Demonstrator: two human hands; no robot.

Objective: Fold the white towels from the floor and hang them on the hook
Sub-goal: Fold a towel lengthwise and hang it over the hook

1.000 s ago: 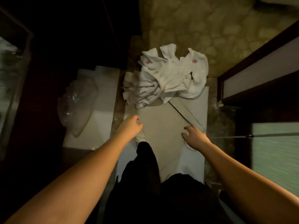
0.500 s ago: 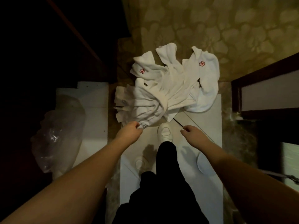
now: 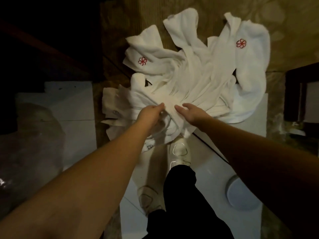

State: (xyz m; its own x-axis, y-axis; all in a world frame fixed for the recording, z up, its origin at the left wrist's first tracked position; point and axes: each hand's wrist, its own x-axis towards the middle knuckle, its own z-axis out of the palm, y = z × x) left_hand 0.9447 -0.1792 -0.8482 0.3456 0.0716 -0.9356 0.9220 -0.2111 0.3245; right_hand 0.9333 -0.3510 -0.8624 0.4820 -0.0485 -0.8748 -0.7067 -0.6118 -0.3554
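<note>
Both hands at the near edge of the towel heap: left hand [image 3: 150, 116] pinched onto a fold of cloth, right hand [image 3: 191, 113] spread, fingers loose, laid on or just above the fabric; contact cannot be told.

White towels [image 3: 189, 80]: one crumpled pile on the floor, straddling the far edge of a pale floor panel [image 3: 248, 131] and the mottled stone flooring [image 3: 138, 18] beyond. Soft terry, deep ridged folds radiating from the hands. Two red pinwheel emblems, one at the left [image 3: 142, 61], one at the far right [image 3: 241, 43].

Change from half a second earlier: hands were short of the pile and apart; now both reach onto it, close together, and the heap fills more of the view.

Clear crinkled plastic bag [image 3: 25, 152], glossy, at the left. White shoe [image 3: 180, 152], toe touching the pile's near edge.
</note>
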